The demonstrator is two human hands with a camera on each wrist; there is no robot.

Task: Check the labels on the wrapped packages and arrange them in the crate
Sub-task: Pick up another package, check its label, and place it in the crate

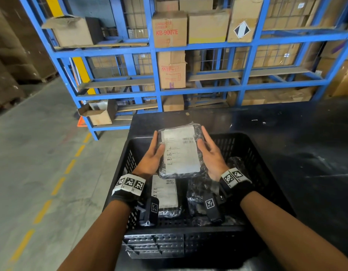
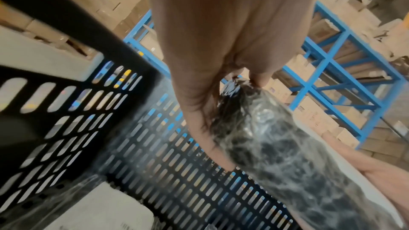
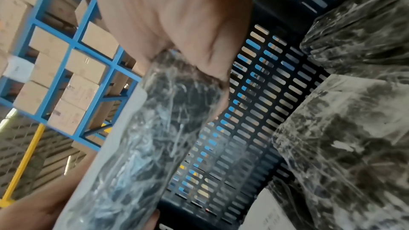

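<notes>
A package wrapped in clear film (image 1: 180, 151) faces me with its white barcode label up, held above the black slotted crate (image 1: 247, 151). My left hand (image 1: 152, 155) grips its left edge, thumb on the front. On its right edge my right hand (image 1: 210, 153) does the same. In the left wrist view my left hand (image 2: 221, 41) pinches the package (image 2: 276, 146); the right wrist view shows my right hand (image 3: 177, 15) clasping the package (image 3: 155, 128). In the crate lie a labelled package (image 1: 165, 192) and other wrapped packages (image 1: 198, 192).
The crate stands on a dark table (image 1: 306, 133). Behind it rises a blue shelving rack with cardboard boxes (image 1: 169, 30). An open box (image 1: 98, 112) sits at the rack's foot. Concrete floor with a dashed yellow line (image 1: 57, 186) runs along the left.
</notes>
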